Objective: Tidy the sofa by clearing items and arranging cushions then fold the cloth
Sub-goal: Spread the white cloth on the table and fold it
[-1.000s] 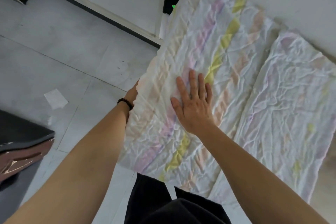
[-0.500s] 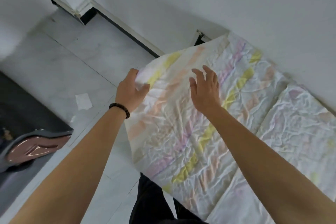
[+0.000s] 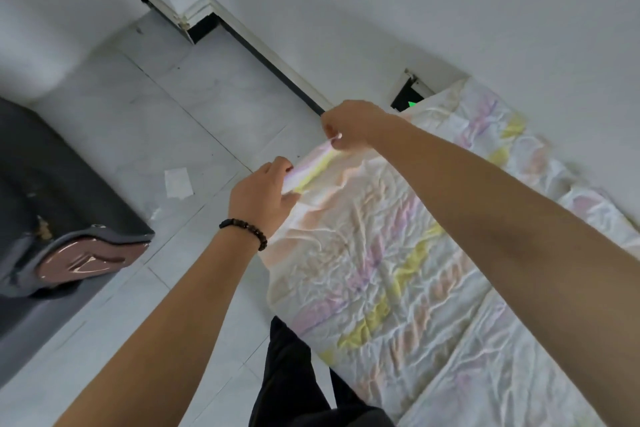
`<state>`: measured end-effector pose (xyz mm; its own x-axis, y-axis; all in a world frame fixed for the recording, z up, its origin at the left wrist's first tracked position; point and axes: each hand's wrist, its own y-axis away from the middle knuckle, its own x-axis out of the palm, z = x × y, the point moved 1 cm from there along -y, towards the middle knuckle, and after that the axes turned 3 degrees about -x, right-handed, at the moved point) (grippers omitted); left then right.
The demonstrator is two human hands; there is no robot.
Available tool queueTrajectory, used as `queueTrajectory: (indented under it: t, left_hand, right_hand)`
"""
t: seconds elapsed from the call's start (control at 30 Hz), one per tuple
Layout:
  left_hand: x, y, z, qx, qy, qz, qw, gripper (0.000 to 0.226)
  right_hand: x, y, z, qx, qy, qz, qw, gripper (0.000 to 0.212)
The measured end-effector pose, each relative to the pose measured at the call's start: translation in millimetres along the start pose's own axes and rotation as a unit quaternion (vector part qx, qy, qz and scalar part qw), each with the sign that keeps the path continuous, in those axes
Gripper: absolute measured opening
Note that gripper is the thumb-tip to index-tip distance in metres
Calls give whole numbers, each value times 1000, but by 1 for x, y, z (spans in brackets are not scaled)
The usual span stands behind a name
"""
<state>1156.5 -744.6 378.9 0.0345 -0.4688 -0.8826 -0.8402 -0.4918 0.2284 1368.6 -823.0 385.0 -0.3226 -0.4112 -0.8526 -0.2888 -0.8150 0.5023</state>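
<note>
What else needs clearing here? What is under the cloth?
Nothing shows. The cloth covers whatever it lies on; only the floor and dark trousers show past its edge. The left hand and right hand pinch its raised end, but the underside is hidden.

This looks like a plain living room in a home. A dark grey sofa stands on a pale tiled floor. Bare white walls meet the floor at a dark baseboard. A crumpled pastel-striped cloth lies spread at the right.
</note>
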Motion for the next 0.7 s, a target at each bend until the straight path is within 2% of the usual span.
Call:
queueTrajectory:
  t: [0.03,0.1,0.13,0.2,0.27,0.33,0.4,0.43,0.47,0.53,0.57,0.63,0.7]
  left_hand:
    - [-4,2,0,-24,-1,12,1000,41]
    - [-9,7,-4,-40,8,-4,999,43]
    - [-10,13,-8,-21,19,-36,999,39]
    - [-3,32,-19,58,44,-108,991,29]
    - [16,59,-31,146,47,-140,978,18]
    - [42,86,-43,223,7,-83,971,13]
    - [67,110,-55,256,-68,82,961,20]
    - [78,118,-59,246,-102,158,951,23]
    - [85,124,-62,228,-125,202,944,27]
    - [90,128,-63,209,-137,220,943,30]
    - [89,127,-63,204,-129,211,947,30]
    - [87,121,-60,191,-89,221,952,26]
    - [83,114,-55,157,-29,280,947,22]
  right_hand:
    - [-3,5,-3,6,15,-71,997,11]
    - [-1,22,-6,6,-2,-230,973,11]
    - [3,37,-6,7,-21,-293,956,11]
    - [26,78,-8,31,-41,-392,919,26]
    - [65,126,-12,78,-39,-435,896,35]
    - [114,170,-17,163,-26,-395,904,33]
    - [159,203,-16,242,-28,-280,929,45]
    - [176,215,-12,262,-52,-241,933,51]
    - [186,224,-8,274,-82,-231,930,53]
    - [190,234,2,298,-145,-241,912,48]
    - [185,236,7,319,-187,-247,896,40]
    - [173,232,15,392,-316,-231,832,23]
    - [163,223,25,441,-449,-153,762,34]
